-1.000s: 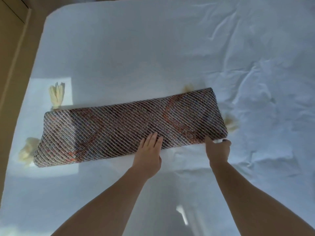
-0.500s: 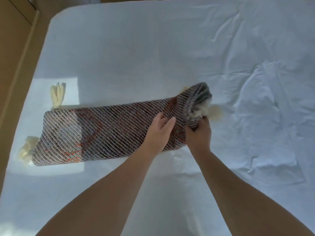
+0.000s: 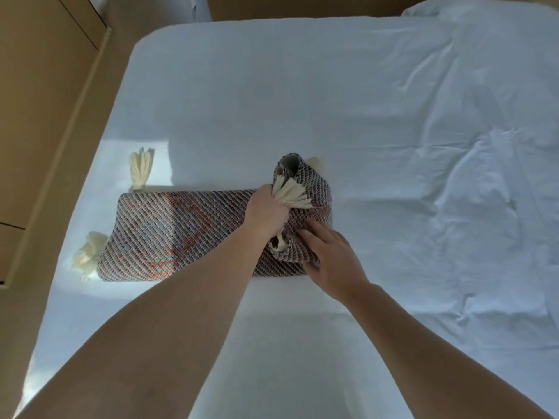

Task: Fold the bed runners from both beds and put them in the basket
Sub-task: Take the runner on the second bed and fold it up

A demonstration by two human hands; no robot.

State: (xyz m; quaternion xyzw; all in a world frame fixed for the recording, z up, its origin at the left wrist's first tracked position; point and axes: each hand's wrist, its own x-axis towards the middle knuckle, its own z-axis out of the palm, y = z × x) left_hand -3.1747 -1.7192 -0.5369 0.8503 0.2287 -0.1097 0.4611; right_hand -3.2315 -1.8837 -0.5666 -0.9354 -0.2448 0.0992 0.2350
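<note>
- The bed runner (image 3: 181, 234), a folded strip woven in diagonal stripes, lies on the bed (image 3: 302, 86) at centre left of the frame, its right end doubled back over itself.
- Half a second ago that end was only just lifted; now it has been carried further left and stands bunched above the strip.
- The left hand (image 3: 266, 214), which lay flat on the middle before, now grips the turned-over end, fingers curled into the fabric just beside a cream tassel (image 3: 292, 195).
- The right hand (image 3: 332, 255), which held the end earlier, now rests with straight fingers on the fold's near side.
- Two more tassels (image 3: 141, 169) lie on the sheet at the runner's left end.
- Wooden furniture (image 3: 45, 86) fills the left edge.
</note>
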